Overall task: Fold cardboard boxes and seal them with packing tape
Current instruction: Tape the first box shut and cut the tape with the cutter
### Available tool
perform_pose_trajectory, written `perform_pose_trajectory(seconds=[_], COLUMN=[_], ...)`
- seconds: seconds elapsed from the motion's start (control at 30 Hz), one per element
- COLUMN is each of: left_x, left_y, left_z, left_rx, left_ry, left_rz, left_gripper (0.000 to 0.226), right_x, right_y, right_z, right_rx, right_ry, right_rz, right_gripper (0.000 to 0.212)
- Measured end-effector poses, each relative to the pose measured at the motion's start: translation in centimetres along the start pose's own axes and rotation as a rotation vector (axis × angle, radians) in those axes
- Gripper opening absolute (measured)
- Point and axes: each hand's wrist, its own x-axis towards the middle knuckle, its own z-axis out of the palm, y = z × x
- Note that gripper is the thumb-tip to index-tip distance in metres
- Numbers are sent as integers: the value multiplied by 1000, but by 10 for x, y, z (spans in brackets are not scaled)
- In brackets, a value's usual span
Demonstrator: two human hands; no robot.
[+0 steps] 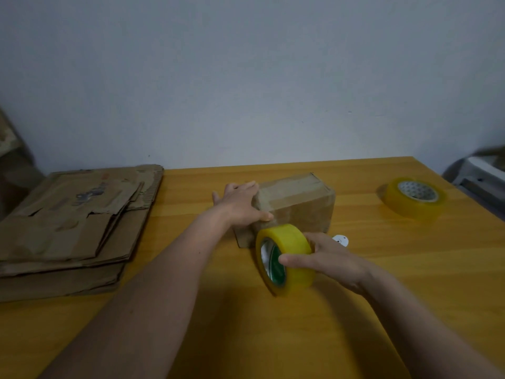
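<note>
wooden table [355,310] fills the lower half of the view, yellow-orange top, grey wall behind it.

stack of flattened cardboard boxes [68,231] lies on the table at 9 o'clock, several worn sheets with edges not aligned, reaching the table's far edge.

folded cardboard box [297,207] sits near centre, slightly toward 1 o'clock, closed, with strips of tape across its top and down its left end. a loose flap or scrap of cardboard shows at its near left corner; cannot tell whether it belongs to the box.

left hand [240,203] is on the left end of the box, at 9 o'clock of it: fingers fairly straight over the far top edge, thumb pressed on the near top edge. it presses and steadies the box rather than curling round it.

tape roll [285,259] stands on edge just at 6 o'clock of the box, yellow, green inner core facing left. right hand [328,259] grips it from the right, thumb across the near rim, fingers wrapped over the outer band.

second tape roll [415,196] lies flat at 2 o'clock, well apart from the box, untouched.

small white tag [341,239] lies on the table just beyond the right hand, near the box's front face.
</note>
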Motion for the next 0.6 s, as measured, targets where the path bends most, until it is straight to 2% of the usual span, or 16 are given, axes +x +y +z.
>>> perform_pose_trajectory(seconds=[0.1,0.2,0.27,0.3,0.33,0.37,0.43,0.5,0.6], left_x=[5,6,4,4,3,2,2,3,7], left_y=[-1,-2,-1,-1,-1,1,1,1,-2], left_z=[2,9,12,12,12,11,9,8,10], left_rx=[4,2,10,17,22,25,26,16,-8], left_ry=[-18,63,112,118,113,103,96,86,70], left_rz=[14,29,38,43,47,53,66,79,116], left_gripper=[89,97,99,98,98,98,98,97,97], right_x=[2,2,5,9,14,17,20,19,19], right_y=[5,10,14,19,25,32,45,55,64], right_z=[3,-1,-11,-18,-27,-34,-46,-49,-52], right_rx=[25,87,100,-17,-248,-520,-931,-1034,-999], right_ry=[-17,-86,71,213,340,398,348,272,305], right_rz=[11,20,1,-8,-3,39,162,265,233], right_gripper=[44,44,31,25,22,23,32,41,39])
